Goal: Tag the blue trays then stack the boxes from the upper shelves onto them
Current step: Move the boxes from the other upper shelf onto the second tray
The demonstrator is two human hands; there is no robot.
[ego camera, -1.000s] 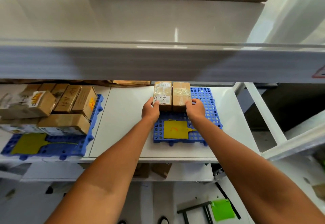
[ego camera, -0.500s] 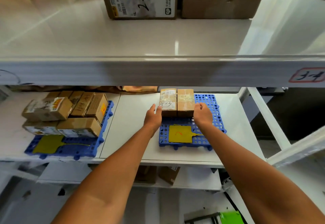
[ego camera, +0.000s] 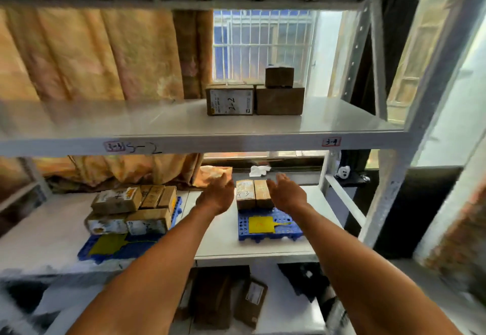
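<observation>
Two small brown boxes [ego camera: 253, 194] stand side by side at the back of a blue tray [ego camera: 268, 232] that carries a yellow tag [ego camera: 260, 224]. My left hand [ego camera: 217, 194] and my right hand [ego camera: 286, 194] hover open on either side of the pair, lifted off them and holding nothing. A second blue tray [ego camera: 115, 249] at the left has its own yellow tag [ego camera: 107, 244] and several boxes [ego camera: 131, 209] stacked on it. On the upper shelf [ego camera: 184, 121] stand a box marked 2-2 [ego camera: 230, 99], a plain brown box [ego camera: 280, 100] and a smaller box [ego camera: 279, 77] on top.
A grey upright post [ego camera: 397, 177] and a diagonal brace [ego camera: 344, 200] close off the right side. More cardboard boxes [ego camera: 231, 300] sit on the shelf below. An orange curtain [ego camera: 92, 53] and a barred window [ego camera: 263, 42] are behind the rack.
Both hands have let go of the two boxes on the right tray and risen off them, open. The view has tilted up, bringing the upper shelf and its boxes into sight.
</observation>
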